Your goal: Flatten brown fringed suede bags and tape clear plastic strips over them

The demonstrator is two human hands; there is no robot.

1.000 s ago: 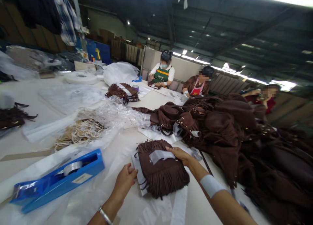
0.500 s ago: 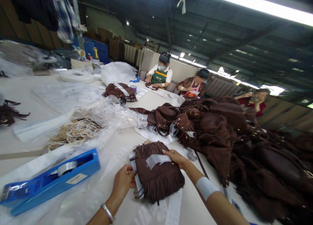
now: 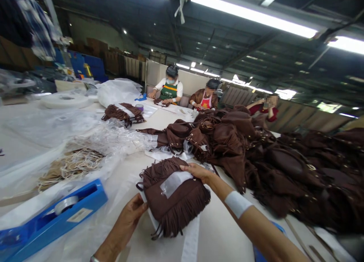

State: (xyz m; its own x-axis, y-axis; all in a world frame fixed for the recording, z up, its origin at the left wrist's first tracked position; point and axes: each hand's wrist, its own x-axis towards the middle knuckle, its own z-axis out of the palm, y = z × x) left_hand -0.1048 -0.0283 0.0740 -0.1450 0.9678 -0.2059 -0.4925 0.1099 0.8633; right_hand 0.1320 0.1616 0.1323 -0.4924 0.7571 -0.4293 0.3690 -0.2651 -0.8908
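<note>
A dark brown fringed bag (image 3: 166, 190), folded flat, is between my two hands just above the pale table. A whitish translucent strip (image 3: 174, 183) lies across its face, and a white sheet shows along its left edge and underside. My left hand (image 3: 132, 212) pinches the left edge, thumb toward me and fingers partly hidden. At the far right edge my right hand (image 3: 196, 171) grips the bag, with the thumb side on top and the other fingers out of sight. A pale band (image 3: 238, 204) wraps my right forearm.
A blue tape dispenser (image 3: 57, 220) stands at the left front. Beyond it are strung tags (image 3: 75, 163) and clear plastic bags (image 3: 116, 138). Brown fringed bags (image 3: 227, 137) are heaped from the middle to the right. Several people (image 3: 170, 89) sit across the table.
The view has swung right, so the surroundings sit farther left. The bag has tilted slightly, and my left hand has shifted its hold along the left edge. My right hand keeps its grip.
</note>
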